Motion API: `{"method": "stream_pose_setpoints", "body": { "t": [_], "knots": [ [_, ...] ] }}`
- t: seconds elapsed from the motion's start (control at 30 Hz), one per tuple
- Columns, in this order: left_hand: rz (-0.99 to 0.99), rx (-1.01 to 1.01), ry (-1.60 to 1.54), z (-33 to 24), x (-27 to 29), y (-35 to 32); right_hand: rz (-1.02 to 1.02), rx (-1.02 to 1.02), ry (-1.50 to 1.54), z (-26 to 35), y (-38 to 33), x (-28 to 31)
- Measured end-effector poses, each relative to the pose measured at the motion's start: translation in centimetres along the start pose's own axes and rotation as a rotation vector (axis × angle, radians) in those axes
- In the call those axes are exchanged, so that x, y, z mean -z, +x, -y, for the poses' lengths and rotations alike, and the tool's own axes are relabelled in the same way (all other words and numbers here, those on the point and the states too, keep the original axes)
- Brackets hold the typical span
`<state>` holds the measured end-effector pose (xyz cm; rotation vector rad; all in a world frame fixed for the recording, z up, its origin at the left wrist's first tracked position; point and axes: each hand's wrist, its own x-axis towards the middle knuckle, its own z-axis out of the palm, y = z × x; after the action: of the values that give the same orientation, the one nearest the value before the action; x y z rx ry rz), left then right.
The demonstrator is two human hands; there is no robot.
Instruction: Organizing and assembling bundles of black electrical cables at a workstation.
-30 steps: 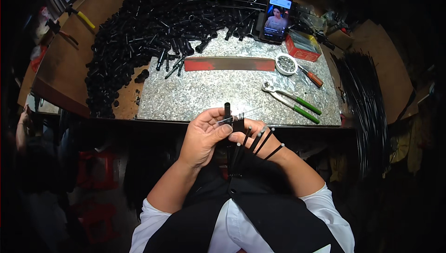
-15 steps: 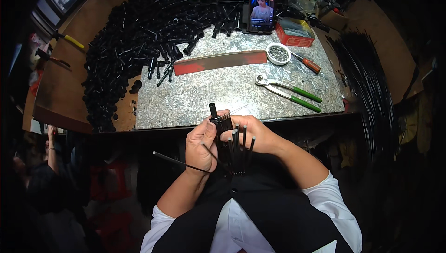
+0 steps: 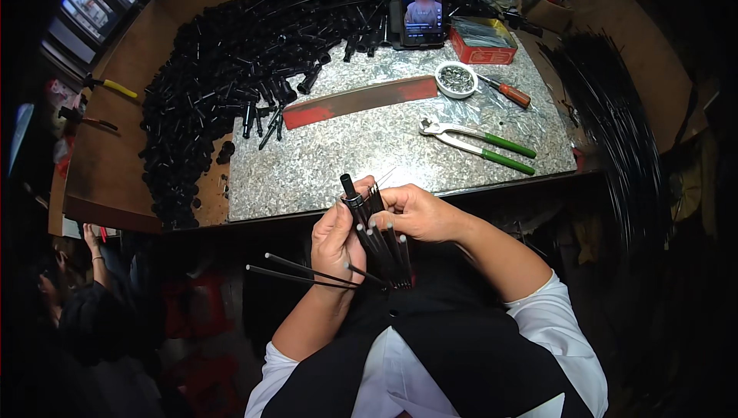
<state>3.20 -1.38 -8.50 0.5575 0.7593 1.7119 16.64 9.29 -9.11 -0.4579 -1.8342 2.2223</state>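
Note:
My left hand (image 3: 338, 237) grips a black hub piece (image 3: 351, 191) with several thin black rods (image 3: 384, 253) hanging from it. Two of the rods (image 3: 300, 272) stick out to the left below my wrist. My right hand (image 3: 419, 212) pinches the top of the same assembly from the right, fingers on the thin metal wires by the hub. Both hands are just in front of the near edge of the speckled stone slab (image 3: 361, 153).
A big heap of black tube parts (image 3: 231, 87) covers the slab's left and back. On the slab lie a red-tipped flat bar (image 3: 360, 100), green-handled pliers (image 3: 477, 144), a small round dish (image 3: 456, 79), a screwdriver (image 3: 507, 93), a red box (image 3: 480, 41) and an upright phone (image 3: 420, 4). Another person (image 3: 84, 295) crouches lower left. Black rod bundles (image 3: 615, 134) lie on the right.
My hands have stayed together on the assembly at the slab's edge. The rods sticking out left now number two, and the right hand has shifted up onto the hub.

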Motion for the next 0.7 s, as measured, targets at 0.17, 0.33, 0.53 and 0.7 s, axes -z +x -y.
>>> {"method": "stream_pose_setpoints", "body": {
  "t": [0.17, 0.33, 0.53, 0.7],
  "knots": [
    [-0.048, -0.031, 0.073, 0.7, -0.5, -0.2, 0.074, -0.044, 0.038, 0.7, 0.2, 0.3],
    [-0.042, 0.038, -0.024, 0.8, 0.1, 0.1, 0.037, -0.013, 0.038, 0.5, 0.4, 0.1],
    [-0.015, -0.03, -0.079, 0.0, -0.5, 0.4, -0.054, -0.027, -0.021, 0.5, 0.5, -0.6],
    [-0.038, -0.048, -0.097, 0.5, 0.6, 0.8, -0.06, -0.026, -0.034, 0.7, 0.7, -0.6]
  ]
}}
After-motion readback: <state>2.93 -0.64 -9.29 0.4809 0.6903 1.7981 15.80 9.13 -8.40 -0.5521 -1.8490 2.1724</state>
